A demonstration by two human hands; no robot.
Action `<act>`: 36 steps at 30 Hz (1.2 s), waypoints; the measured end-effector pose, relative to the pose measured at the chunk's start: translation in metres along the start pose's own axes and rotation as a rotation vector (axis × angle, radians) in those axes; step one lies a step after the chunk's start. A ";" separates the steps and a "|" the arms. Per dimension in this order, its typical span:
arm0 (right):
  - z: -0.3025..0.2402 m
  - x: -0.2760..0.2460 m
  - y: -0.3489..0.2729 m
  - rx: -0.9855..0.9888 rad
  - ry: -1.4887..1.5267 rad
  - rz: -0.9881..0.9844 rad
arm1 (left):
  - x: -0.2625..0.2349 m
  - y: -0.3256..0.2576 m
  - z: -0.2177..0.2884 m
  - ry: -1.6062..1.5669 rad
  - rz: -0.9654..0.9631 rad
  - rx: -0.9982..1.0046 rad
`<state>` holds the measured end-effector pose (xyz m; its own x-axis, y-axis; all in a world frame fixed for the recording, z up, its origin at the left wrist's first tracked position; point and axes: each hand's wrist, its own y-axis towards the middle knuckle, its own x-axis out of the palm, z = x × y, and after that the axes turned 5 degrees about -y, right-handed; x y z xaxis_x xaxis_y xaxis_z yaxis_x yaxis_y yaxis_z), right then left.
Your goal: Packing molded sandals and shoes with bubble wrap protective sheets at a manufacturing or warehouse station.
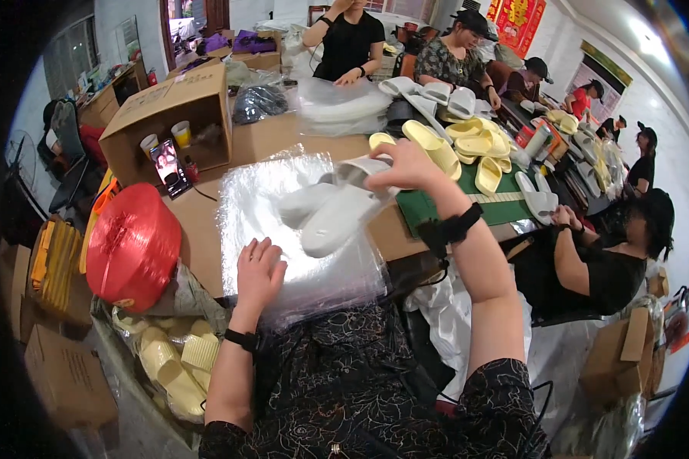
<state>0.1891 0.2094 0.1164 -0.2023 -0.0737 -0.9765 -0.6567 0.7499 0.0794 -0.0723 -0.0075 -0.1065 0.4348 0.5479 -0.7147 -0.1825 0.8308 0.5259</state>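
My right hand [402, 164] grips a pale grey slide slipper [337, 222] by its strap end, with the sole tilted down over the stack of see-through plastic bags [253, 195]. A second pale grey slipper [302, 203] lies partly behind the first, slightly blurred; whether my hand holds it too is hidden. My left hand [260, 271] rests at the near part of the bag stack, fingers spread and holding nothing, a little left of the slipper's toe.
A red roll of plastic twine [134, 246] stands left, above a sack of yellow slippers [172, 367]. Behind it sit an open carton [172, 115] and a phone [168, 168]. Yellow slippers [482, 141] pile up beyond a green mat [429, 214]. A seated co-worker [589, 260] is at right.
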 end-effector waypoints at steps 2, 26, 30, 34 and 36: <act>0.013 0.035 0.009 0.062 -0.228 0.207 | 0.001 -0.001 -0.001 0.004 0.014 -0.002; -0.006 0.179 0.033 0.442 -0.042 0.104 | 0.010 -0.004 -0.013 0.063 0.023 0.041; 0.017 0.199 0.047 0.466 -0.049 0.349 | 0.012 -0.001 -0.006 0.018 0.026 0.031; 0.020 0.191 0.038 0.457 0.019 0.493 | 0.010 -0.003 -0.007 0.043 0.024 0.024; -0.005 0.168 0.022 0.409 0.062 0.497 | 0.004 -0.007 -0.012 0.034 -0.009 -0.032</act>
<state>0.1366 0.2101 -0.0452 -0.4607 0.3178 -0.8287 -0.1464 0.8937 0.4242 -0.0798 -0.0099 -0.1188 0.4066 0.5429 -0.7348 -0.2072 0.8382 0.5046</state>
